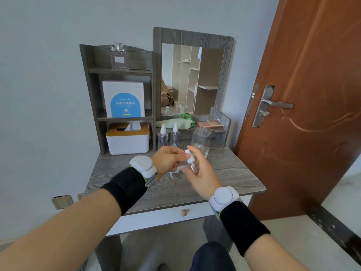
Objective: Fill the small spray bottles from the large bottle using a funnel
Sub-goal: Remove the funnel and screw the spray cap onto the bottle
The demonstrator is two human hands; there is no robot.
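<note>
Right hand (202, 176) holds a small spray bottle (193, 166). Left hand (168, 161) pinches its spray head (188, 155) (on or off, unclear). The two capped spray bottles (163, 136) at the far side look unfilled, and the large bottle (201, 140) stands uncapped.

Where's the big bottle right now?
In the head view, the large bottle stands on the desk, right of centre, beside two small spray bottles and below the mirror.

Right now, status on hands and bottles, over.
Right hand holds small spray bottle; left hand pinches its spray head. Large bottle stands uncapped behind. No obstruction seen.
</note>
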